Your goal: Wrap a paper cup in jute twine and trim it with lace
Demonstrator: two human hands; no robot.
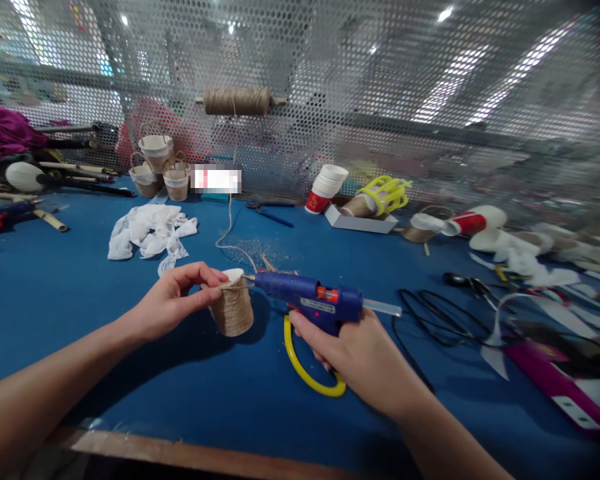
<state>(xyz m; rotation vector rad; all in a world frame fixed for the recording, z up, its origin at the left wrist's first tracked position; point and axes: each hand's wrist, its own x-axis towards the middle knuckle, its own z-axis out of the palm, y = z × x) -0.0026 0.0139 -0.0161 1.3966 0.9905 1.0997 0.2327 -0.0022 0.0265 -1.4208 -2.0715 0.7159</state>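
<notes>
My left hand pinches a small paper cup wrapped in jute twine, which stands upside down on the blue table. My right hand grips a blue hot glue gun with a yellow stand loop. The gun's nozzle touches the cup near its top edge. A strand of twine runs from the cup up to a twine spool mounted on the perforated metal screen.
Finished twine-covered cups stand at the back left beside white cloth scraps. A stack of paper cups, a yellow plastic piece, black scissors, cables and a magenta strip lie to the right. Sticks and tools lie far left.
</notes>
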